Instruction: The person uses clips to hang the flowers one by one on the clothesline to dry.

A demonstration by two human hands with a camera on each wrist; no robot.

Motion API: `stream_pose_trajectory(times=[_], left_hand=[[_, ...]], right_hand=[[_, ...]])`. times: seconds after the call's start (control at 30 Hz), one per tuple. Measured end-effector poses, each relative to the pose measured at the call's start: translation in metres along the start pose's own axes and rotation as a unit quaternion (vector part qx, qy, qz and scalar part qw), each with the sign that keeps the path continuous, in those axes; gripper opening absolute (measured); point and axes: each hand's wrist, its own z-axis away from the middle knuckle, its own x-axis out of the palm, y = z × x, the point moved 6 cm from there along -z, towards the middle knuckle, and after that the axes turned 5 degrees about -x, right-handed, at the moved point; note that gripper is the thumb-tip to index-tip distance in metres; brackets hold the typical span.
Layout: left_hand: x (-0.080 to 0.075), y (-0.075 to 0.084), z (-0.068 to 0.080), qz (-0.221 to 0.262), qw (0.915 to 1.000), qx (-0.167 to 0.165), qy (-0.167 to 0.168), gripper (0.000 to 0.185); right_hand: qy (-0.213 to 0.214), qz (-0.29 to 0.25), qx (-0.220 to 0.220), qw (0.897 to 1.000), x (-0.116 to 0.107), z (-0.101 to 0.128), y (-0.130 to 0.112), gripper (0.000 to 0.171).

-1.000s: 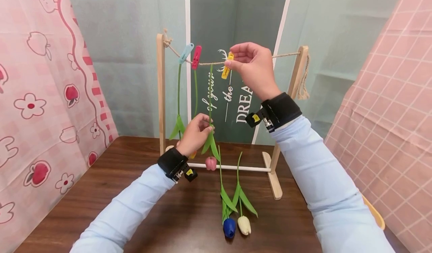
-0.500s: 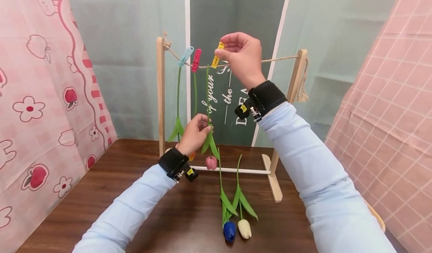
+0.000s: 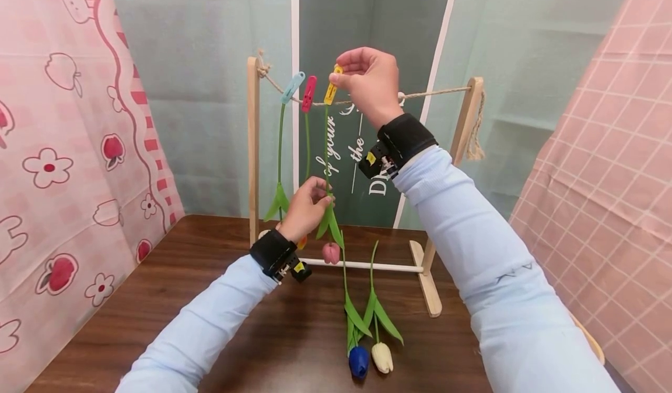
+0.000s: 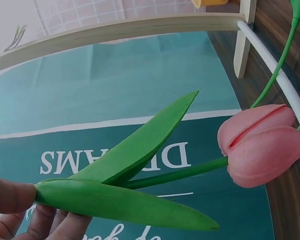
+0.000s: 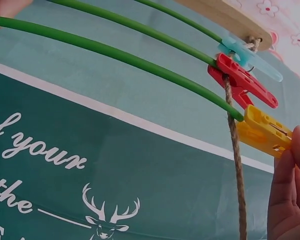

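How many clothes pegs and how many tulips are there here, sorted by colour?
Pegs on the string:
blue peg: 1
red peg: 1
yellow peg, pinched by the right hand: 1
Tulips:
pink tulip, stem held by the left hand: 1
orange tulip, mostly hidden: 1
blue tulip on the table: 1
white tulip on the table: 1
Total: 3 pegs, 4 visible blooms.

Yellow peg [image 3: 330,93] beside a red peg [image 3: 308,93] and a pale blue peg [image 3: 291,87] on tan twine [image 3: 436,93]; green stem [image 3: 326,148], pink tulip [image 3: 331,253]; blue tulip [image 3: 359,361] and cream tulip [image 3: 381,357] on dark brown desk [image 3: 210,282]; pink curtain [image 3: 58,148] with apples, flowers, rabbits; teal white-lettered backdrop [image 3: 367,31]
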Motion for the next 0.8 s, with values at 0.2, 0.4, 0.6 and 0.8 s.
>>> stream_pose_trajectory(times=[0.2,0.4,0.6,0.8], left_hand=[[-0.0007,-0.0014,-0.0004,-0.002,1.0,0.002,0.0,0.015],[-0.001,-0.0023,-0.0007,-0.006,1.0,0.004,-0.002,0.014],[-0.0005,-0.0004,0.0,-0.009,0.9999,0.008,0.003,0.015],[0.0,-0.0014,0.0006,-0.003,0.9999,0.009,0.008,0.015]], right_hand=[[-0.009,0.022,0.03,0.999,0.0019,0.0012,0.0037,0.02],[-0.018,0.018,0.049,0.998,0.0032,0.0042,0.0078,0.021],[-0.026,0.023,0.056,0.998,0.0044,0.0056,0.0097,0.022],[-0.036,0.029,0.053,0.998,0.0057,0.0068,0.0093,0.023]])
